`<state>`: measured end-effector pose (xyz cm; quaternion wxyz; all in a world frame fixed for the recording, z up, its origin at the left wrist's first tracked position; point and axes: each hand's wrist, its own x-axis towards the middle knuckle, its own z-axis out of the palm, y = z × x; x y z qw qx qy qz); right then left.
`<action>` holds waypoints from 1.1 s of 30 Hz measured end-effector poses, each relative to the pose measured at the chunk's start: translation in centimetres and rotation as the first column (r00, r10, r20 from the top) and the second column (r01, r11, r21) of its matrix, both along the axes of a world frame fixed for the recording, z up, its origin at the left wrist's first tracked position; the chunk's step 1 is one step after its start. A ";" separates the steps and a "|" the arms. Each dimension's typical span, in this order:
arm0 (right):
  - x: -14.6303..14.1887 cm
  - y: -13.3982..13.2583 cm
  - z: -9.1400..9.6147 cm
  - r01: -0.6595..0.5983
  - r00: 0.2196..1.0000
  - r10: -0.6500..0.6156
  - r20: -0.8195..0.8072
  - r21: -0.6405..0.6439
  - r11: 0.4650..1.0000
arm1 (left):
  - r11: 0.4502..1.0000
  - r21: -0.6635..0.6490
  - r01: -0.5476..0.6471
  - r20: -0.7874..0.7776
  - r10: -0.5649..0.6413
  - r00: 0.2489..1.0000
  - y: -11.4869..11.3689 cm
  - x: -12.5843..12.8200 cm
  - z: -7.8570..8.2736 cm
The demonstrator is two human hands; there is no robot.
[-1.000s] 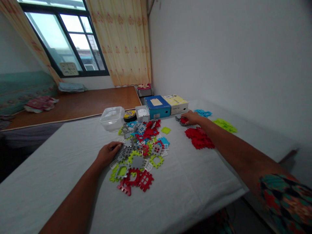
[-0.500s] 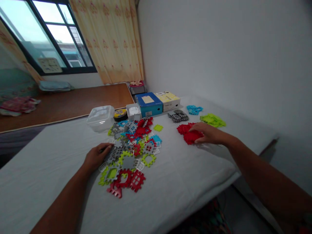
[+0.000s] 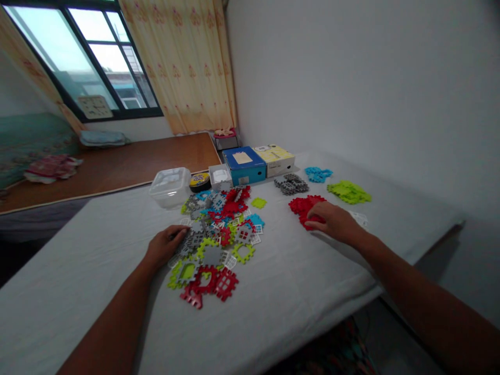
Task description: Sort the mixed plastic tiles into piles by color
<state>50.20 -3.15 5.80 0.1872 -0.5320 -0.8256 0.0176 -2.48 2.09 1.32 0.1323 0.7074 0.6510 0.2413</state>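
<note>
My right hand point(image 3: 335, 223) rests at the near right side of a pile of red interlocking building pieces point(image 3: 302, 204), its thumb and fingers curled around some of them. My left hand point(image 3: 166, 246) lies at the left edge of a mixed heap of toothed plastic pieces, beside grey ones point(image 3: 193, 240). Its fingers are bent in, and whatever may be in them is hidden. Lime pieces point(image 3: 187, 271), red window pieces point(image 3: 225, 284) and white lattice pieces point(image 3: 230, 261) also lie in the heap. A single lime square point(image 3: 258, 202) lies between the heap and the red pile.
Separate piles of grey point(image 3: 291, 184), blue point(image 3: 318, 174) and lime pieces point(image 3: 349, 191) lie beyond the red one. White lattice pieces point(image 3: 359, 219) sit behind my right wrist. A clear plastic box point(image 3: 171, 188), a round tin point(image 3: 199, 182) and a blue box point(image 3: 244, 165) stand at the back.
The whole view has shifted, so the table contents appear slightly further right. My right hand has moved slightly nearer, uncovering more of the red and lime piles; the left hand stays beside the heap.
</note>
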 end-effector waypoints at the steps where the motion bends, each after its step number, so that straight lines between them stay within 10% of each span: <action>1: -1.1 0.1 0.2 -0.046 0.998 0.046 -0.032 -0.002 0.999 | 1.000 0.001 -0.001 0.000 0.001 1.000 0.0 0.0 0.0; 14: -13.8 6.9 -1.8 -0.619 0.785 0.613 -0.088 -0.102 0.779 | 1.000 0.006 0.029 0.098 -0.029 0.995 -0.6 0.4 0.2; 27: -11.9 6.3 -2.1 -0.455 0.876 0.461 -0.141 0.074 0.888 | 1.000 -0.020 -0.009 0.109 0.011 0.994 -0.3 0.1 -0.1; 33: -4.0 7.8 1.5 -0.207 0.960 0.204 -0.192 0.007 0.978 | 1.000 -0.029 -0.006 0.091 0.009 0.996 -0.2 -0.3 -0.3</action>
